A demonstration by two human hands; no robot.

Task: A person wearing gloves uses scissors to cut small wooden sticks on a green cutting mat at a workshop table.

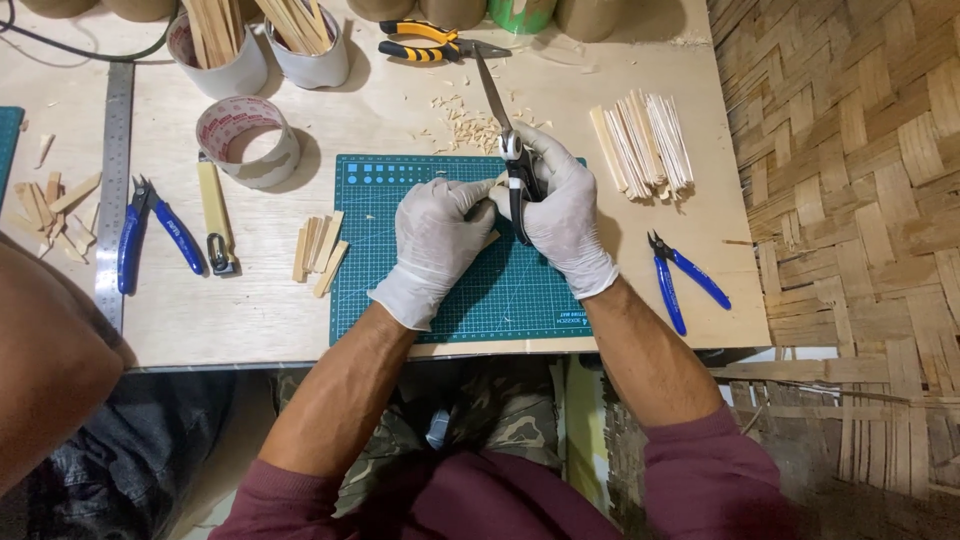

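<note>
Both my hands wear white gloves and meet over a green cutting mat (500, 290). My right hand (562, 210) grips a knife (505, 120) with a black handle, its long blade pointing away toward the back of the table. My left hand (435, 235) pinches a small piece of wood (492, 238) against the knife; most of that piece is hidden by my fingers. Wood shavings (470, 125) lie just beyond the mat.
Blue cutters (685, 280) lie right of the mat, another blue pair (150, 235) and a steel ruler (112, 190) at left. A bundle of thin sticks (645, 145), short cut sticks (318, 250), a tape roll (248, 140), cups of sticks (310, 40) and yellow pliers (430, 40) surround the mat. Another person's arm (45, 360) is at left.
</note>
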